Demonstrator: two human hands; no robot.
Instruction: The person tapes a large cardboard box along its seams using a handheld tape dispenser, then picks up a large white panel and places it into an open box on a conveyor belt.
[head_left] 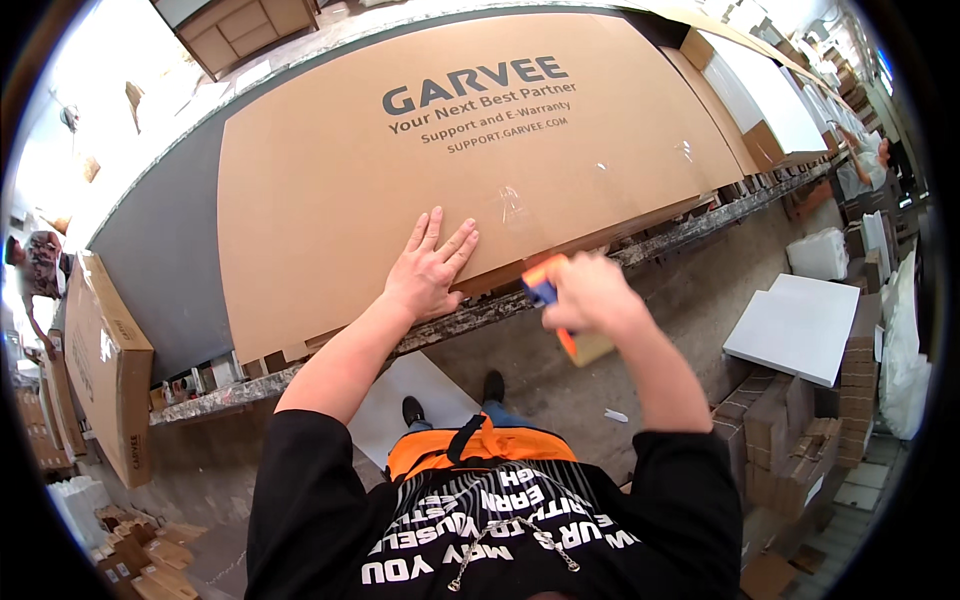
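Note:
A large flat cardboard box (330,190) with dark printing lies on the workbench in front of me. My left hand (428,275) rests on its top near the front edge, fingers spread, palm down. My right hand (592,295) is closed around an orange and blue tape dispenser (543,275), smeared by motion, just off the box's front edge. Beneath that hand shows a yellowish part that looks like a tape roll. Shiny strips of clear tape (510,203) lie on the box's top near its front side.
The bench's worn front edge (470,318) runs below the box. Another carton (110,360) leans at the left. White panels (795,325) rest on stacked cardboard at the right. An open carton with a white panel (755,95) lies far right. Other people stand at both sides.

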